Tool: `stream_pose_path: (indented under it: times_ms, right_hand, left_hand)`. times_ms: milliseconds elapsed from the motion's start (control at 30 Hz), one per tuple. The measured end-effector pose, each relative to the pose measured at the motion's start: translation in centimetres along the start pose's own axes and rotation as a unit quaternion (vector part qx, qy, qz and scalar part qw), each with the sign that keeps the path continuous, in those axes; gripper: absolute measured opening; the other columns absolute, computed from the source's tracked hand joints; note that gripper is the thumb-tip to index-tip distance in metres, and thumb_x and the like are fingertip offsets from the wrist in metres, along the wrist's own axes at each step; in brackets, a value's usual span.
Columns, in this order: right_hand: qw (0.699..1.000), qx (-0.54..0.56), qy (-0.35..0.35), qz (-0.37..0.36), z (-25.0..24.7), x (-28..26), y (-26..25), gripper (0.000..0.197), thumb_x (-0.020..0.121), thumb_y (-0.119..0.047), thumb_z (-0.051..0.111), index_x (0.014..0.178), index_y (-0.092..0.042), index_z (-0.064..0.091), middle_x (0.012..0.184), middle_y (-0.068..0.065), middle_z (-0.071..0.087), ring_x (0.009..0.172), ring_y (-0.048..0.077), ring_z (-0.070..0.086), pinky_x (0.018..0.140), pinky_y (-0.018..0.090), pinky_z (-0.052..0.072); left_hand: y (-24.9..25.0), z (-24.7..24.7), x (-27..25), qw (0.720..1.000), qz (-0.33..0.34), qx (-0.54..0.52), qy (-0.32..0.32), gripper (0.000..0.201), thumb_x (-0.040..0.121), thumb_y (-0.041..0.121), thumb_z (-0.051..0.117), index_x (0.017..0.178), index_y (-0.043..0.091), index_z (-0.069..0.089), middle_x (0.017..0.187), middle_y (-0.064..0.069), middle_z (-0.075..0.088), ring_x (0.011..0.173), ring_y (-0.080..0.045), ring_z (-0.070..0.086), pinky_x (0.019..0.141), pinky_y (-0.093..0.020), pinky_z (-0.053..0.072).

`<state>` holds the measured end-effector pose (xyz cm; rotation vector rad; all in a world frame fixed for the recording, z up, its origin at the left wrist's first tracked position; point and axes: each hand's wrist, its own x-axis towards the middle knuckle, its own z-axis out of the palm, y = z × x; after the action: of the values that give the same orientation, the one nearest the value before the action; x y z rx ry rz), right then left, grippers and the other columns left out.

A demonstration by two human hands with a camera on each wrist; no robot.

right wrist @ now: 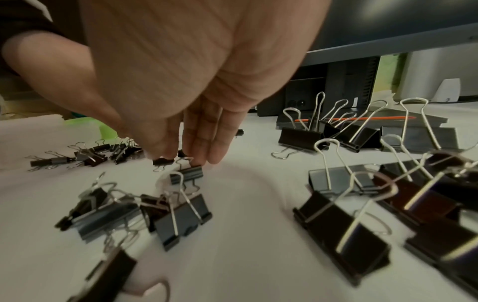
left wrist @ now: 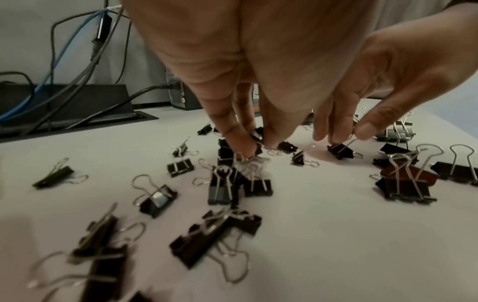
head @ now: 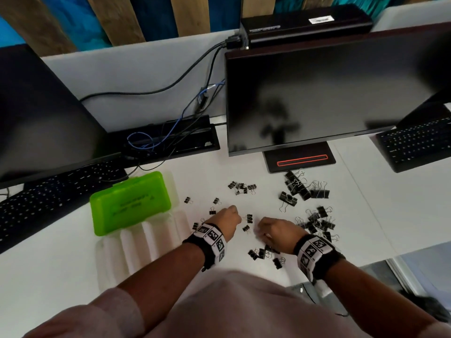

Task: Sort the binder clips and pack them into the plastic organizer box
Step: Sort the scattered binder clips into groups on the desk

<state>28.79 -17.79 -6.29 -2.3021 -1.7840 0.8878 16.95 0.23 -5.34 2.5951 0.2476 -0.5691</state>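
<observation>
Black binder clips of different sizes lie scattered on the white desk (head: 366, 215). Large ones (head: 300, 186) are grouped at the back right, medium ones (head: 317, 220) at the right, and small ones (head: 241, 187) at the back centre. The organizer box stands open at the left, its green lid (head: 129, 203) behind its clear compartment tray (head: 146, 240). My left hand (head: 229, 217) pinches a small clip (left wrist: 256, 139) between thumb and fingertips on the desk. My right hand (head: 263, 230), close beside it, pinches the wire handle of another small clip (left wrist: 340, 151).
A dark monitor (head: 317, 93) on a stand (head: 300, 162) rises behind the clips. Keyboards lie at the left (head: 48, 198) and far right (head: 415, 145). A cable tray with wires (head: 170, 140) sits at the back. The desk edge runs near my right wrist.
</observation>
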Motion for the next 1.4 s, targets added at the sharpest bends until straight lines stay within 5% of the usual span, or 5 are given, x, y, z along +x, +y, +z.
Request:
stream_pose_path:
  times_ms: [233, 600, 967, 1233, 1400]
  right_hand:
    - [0.999, -0.032, -0.030, 0.018, -1.3, 2.6, -1.5, 0.053, 0.092, -0.011, 0.042, 0.140, -0.031, 0.035, 0.153, -0.009, 0.025, 0.123, 0.021, 0.049, 0.088, 0.040, 0.052]
    - [0.989, 0.082, 0.014, 0.118, -0.6, 0.2, 0.2, 0.030, 0.088, -0.011, 0.049, 0.114, -0.020, 0.058, 0.121, 0.001, 0.054, 0.101, 0.028, 0.061, 0.084, 0.039, 0.052]
    - [0.982, 0.149, 0.005, 0.115, 0.4, -1.5, -0.9, 0.042, 0.088, -0.008, 0.049, 0.128, -0.018, 0.052, 0.128, 0.006, 0.057, 0.114, 0.023, 0.055, 0.099, 0.033, 0.044]
    - [0.985, 0.138, 0.006, 0.100, 0.0, -2.0, -0.8, 0.044, 0.085, -0.012, 0.056, 0.128, -0.021, 0.051, 0.119, 0.002, 0.062, 0.106, 0.019, 0.058, 0.086, 0.026, 0.042]
    - [0.985, 0.130, -0.003, 0.117, -0.1, -1.8, -0.4, 0.053, 0.083, -0.016, 0.057, 0.133, -0.029, 0.045, 0.116, -0.005, 0.063, 0.109, 0.016, 0.054, 0.096, 0.034, 0.046]
  left_hand:
    - [-0.7, -0.2, -0.2, 1.000, -0.022, 0.022, -0.002, 0.032, 0.083, -0.010, 0.045, 0.107, 0.000, 0.064, 0.116, -0.014, 0.052, 0.103, -0.032, 0.058, 0.093, -0.040, 0.048]
    - [1.3, -0.1, -1.1, 0.995, 0.045, -0.058, 0.061, 0.034, 0.087, -0.005, 0.046, 0.112, 0.007, 0.065, 0.118, -0.008, 0.059, 0.103, -0.027, 0.060, 0.096, -0.034, 0.047]
    - [4.3, 2.6, -2.0, 0.994, 0.051, -0.092, -0.010, 0.031, 0.088, 0.007, 0.052, 0.117, 0.014, 0.061, 0.119, -0.008, 0.057, 0.104, -0.031, 0.059, 0.094, -0.038, 0.047]
    - [4.0, 2.7, -2.2, 0.984, 0.014, -0.172, -0.050, 0.076, 0.076, 0.016, 0.073, 0.138, 0.030, 0.032, 0.124, -0.007, 0.056, 0.110, -0.023, 0.056, 0.096, -0.036, 0.047]
    - [3.6, 2.8, -2.0, 0.975, -0.020, -0.217, -0.039, 0.074, 0.074, 0.012, 0.075, 0.135, 0.024, 0.034, 0.126, -0.003, 0.051, 0.100, -0.018, 0.058, 0.090, -0.036, 0.051]
